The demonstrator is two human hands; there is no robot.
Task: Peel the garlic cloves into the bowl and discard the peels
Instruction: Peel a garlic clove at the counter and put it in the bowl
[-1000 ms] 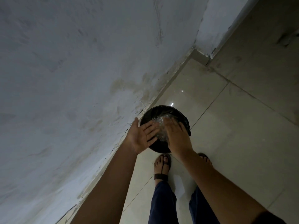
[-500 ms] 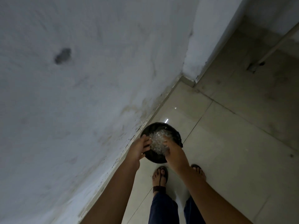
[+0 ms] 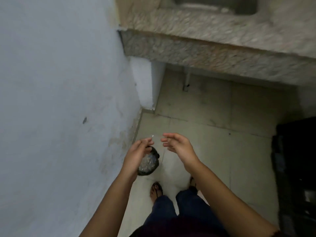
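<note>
A small round black bin (image 3: 150, 164) with a black liner stands on the tiled floor against the wall, holding a pale heap of garlic peels (image 3: 147, 162). My left hand (image 3: 136, 154) hovers above the bin and covers its left part, fingers loosely extended and holding nothing. My right hand (image 3: 177, 146) is lifted to the right of the bin, fingers relaxed and slightly curved, holding nothing. No bowl or garlic cloves are in view.
A pale wall (image 3: 59, 100) runs along the left. A stone counter (image 3: 213, 45) with a steel sink (image 3: 222, 6) overhangs ahead. A dark object (image 3: 295, 168) stands at the right edge. My sandalled feet (image 3: 156, 189) are just behind the bin.
Both hands have lifted out of the bin and moved apart, leaving the peels inside. The view has swung up, bringing the counter and sink into sight.
</note>
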